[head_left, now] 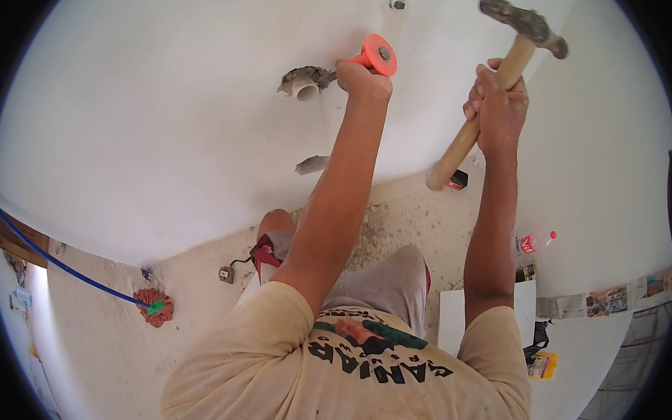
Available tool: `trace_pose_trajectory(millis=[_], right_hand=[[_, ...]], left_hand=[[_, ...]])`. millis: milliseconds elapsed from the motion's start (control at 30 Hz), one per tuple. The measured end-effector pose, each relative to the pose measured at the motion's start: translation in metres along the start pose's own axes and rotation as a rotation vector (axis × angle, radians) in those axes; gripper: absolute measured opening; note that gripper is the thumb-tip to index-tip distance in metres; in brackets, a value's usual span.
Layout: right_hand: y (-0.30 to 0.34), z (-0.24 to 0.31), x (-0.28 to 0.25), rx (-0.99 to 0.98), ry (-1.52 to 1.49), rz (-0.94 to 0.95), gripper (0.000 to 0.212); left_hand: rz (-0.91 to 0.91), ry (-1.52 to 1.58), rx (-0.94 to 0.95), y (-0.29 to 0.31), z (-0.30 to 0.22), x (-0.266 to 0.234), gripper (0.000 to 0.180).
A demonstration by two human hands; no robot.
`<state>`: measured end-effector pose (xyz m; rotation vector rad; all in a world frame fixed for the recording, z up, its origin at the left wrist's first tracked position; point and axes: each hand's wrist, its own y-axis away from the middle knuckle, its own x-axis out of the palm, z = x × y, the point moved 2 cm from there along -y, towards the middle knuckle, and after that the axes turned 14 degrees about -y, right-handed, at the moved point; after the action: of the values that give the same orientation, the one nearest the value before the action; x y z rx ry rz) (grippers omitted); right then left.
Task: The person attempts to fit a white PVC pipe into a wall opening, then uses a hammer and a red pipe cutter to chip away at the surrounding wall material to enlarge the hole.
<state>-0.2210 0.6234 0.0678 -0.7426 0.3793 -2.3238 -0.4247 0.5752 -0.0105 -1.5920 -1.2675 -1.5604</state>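
The chisel [381, 54] is at the wall [199, 104], its grey shank pointing left to the right edge of a ragged hole [291, 77]; whether the tip touches, I cannot tell. Its guard is a bright orange disc, with a dull, round metal striking end at the centre. The left hand [362, 77] is wrapped around the orange grip just behind the disc. Within the hole, a pale, round pipe [307, 92] shows its open end, with broken grey masonry around it.

The hammer [518, 59] is raised to the right of the chisel, well apart from it. Its head is scuffed dark grey metal, blocky at one end and rounded at the other; the handle is pale, smooth wood, tilted. The right hand [499, 109] grips it tightly on the upper part, near the head.

Lower on the wall is a second, smaller hole [313, 164], partly behind the left forearm. Rubble [377, 231] lies scattered on the floor [198, 289] along the wall's bottom edge. A bottle [537, 241] with a red label lies farther right.
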Motion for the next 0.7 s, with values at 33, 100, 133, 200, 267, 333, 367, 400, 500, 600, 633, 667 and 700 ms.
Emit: trace_pose_trajectory(millis=[33, 100, 133, 200, 267, 333, 367, 400, 500, 600, 633, 667, 700], right_hand=[[-0.003, -0.003, 0.003, -0.072, -0.054, -0.056, 0.021], [0.001, -0.021, 0.009, -0.094, -0.047, -0.130, 0.021], [0.011, -0.044, 0.006, -0.024, 0.077, -0.050, 0.018], [0.024, -0.071, 0.002, 0.323, 0.450, 0.220, 0.016], [0.022, -0.045, 0.000, 0.319, 0.467, 0.282, 0.016], [0.016, -0.018, -0.003, 0.273, 0.442, 0.251, 0.017], [0.012, -0.007, -0.003, 0.226, 0.399, 0.197, 0.018], [0.010, -0.001, -0.001, 0.178, 0.362, 0.148, 0.019], [0.004, -0.009, 0.007, -0.009, 0.004, -0.025, 0.016], [0.025, -0.051, 0.011, 0.096, 0.260, 0.079, 0.017], [0.026, -0.055, 0.003, 0.240, 0.348, 0.177, 0.018], [0.028, -0.057, -0.006, 0.383, 0.435, 0.275, 0.020], [0.028, -0.046, -0.007, 0.383, 0.468, 0.305, 0.020]], left_hand=[[-0.031, 0.003, 0.009, 0.004, 0.001, 0.003, 0.040], [-0.058, 0.008, 0.014, 0.007, 0.001, 0.005, 0.042], [-0.052, 0.014, 0.003, 0.004, 0.004, 0.005, 0.042], [-0.010, 0.007, -0.024, -0.004, 0.006, -0.004, 0.040], [0.075, -0.013, -0.040, -0.014, -0.007, -0.013, 0.038], [0.028, -0.013, -0.022, -0.012, -0.009, -0.011, 0.039], [0.002, -0.013, -0.012, -0.010, -0.009, -0.010, 0.039], [0.007, -0.019, -0.005, -0.009, -0.008, -0.009, 0.040], [0.015, -0.015, 0.009, -0.007, 0.000, -0.007, 0.040], [0.043, -0.023, -0.009, -0.009, 0.004, -0.009, 0.038], [0.072, -0.064, -0.029, -0.010, 0.002, -0.011, 0.035], [0.102, -0.105, -0.051, -0.010, 0.000, -0.014, 0.033], [0.101, -0.091, -0.025, -0.010, -0.006, -0.016, 0.032]])
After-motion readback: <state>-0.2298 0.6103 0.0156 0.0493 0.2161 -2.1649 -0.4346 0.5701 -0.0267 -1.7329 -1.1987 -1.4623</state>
